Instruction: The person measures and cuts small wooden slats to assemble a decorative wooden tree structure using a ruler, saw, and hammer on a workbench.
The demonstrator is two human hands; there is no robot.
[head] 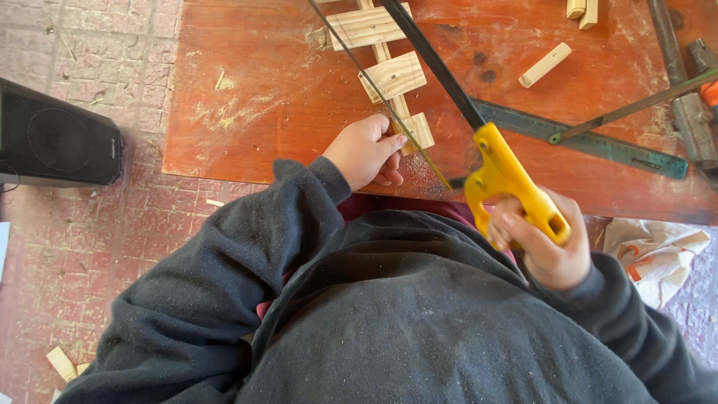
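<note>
My right hand [544,247] grips the yellow handle of a hacksaw [507,178], whose black frame and thin blade run up and away across the table. The blade crosses the near end of a small wooden piece [395,75] made of short slats fixed across a thin strip. My left hand [366,151] rests on the red-brown wooden table [277,97], fingers pressed against the nearest slat, right beside the blade. Sawdust lies around the cut. Dark sweatshirt sleeves cover both my arms.
A long green metal ruler [591,142] lies at the right. A loose wooden block [545,64] and more offcuts sit at the back. Metal tools [692,112] lie at the far right. A black speaker [56,135] stands on the brick floor at left; a crumpled bag [654,251] at right.
</note>
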